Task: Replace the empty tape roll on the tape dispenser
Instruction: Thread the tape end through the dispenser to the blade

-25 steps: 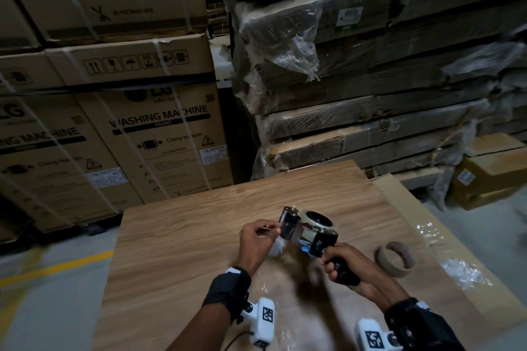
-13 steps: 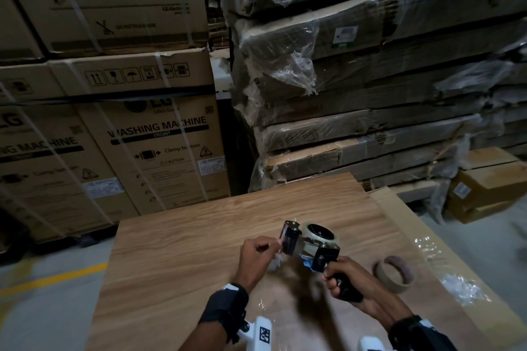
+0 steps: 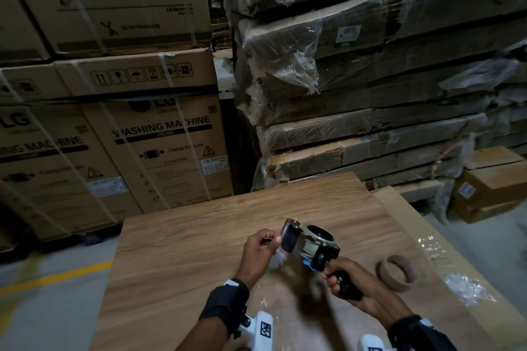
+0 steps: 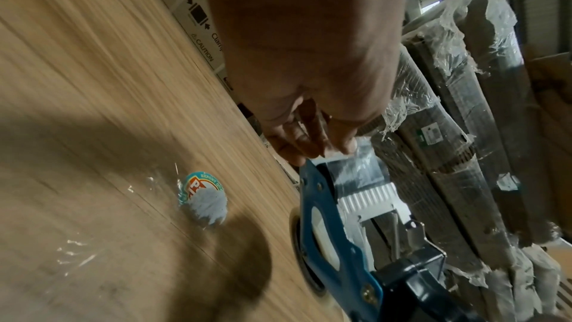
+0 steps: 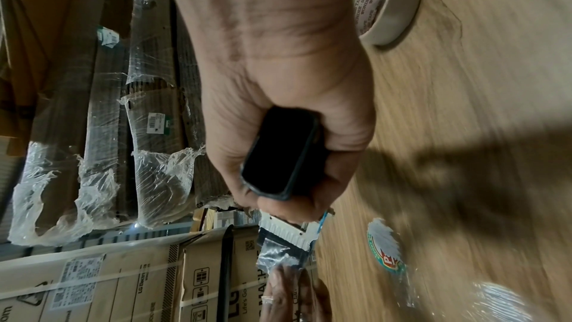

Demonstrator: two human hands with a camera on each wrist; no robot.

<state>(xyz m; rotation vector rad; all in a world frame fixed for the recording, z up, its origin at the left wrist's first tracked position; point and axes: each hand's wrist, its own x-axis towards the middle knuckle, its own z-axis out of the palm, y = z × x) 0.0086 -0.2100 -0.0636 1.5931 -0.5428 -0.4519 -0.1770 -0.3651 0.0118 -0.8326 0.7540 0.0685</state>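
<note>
**Tape dispenser held above the counter, nose to the far left**

Tape dispenser (image 3: 309,245) held clear above the wooden counter (image 3: 182,251), near its middle. Long axis running from the black handle at near right up to the front end at far left; nose pointing away and leftward, toward the stacked cartons. Blue side plate facing down toward the counter in the left wrist view, roll hub opening upward in the head view. Clear tape (image 4: 360,170) drawn out across the front end.

Right hand (image 3: 356,283) wrapped around the black handle, fingers and thumb curled tight on it. Left hand (image 3: 261,251) at the dispenser's front end, fingers (image 4: 304,141) pinched together on the leading edge of the clear tape.

Empty cardboard tape core (image 3: 397,272) lying on the counter to the right of the right hand, apart from it; printed lettering inside the ring in the right wrist view. Round printed sticker (image 4: 201,198) on the counter below the dispenser, with crinkled clear film (image 3: 467,289) toward the right edge.

Strapped washing machine cartons (image 3: 168,151) beyond the counter at left; shrink-wrapped flat cardboard packs (image 3: 370,94) stacked at right.
</note>
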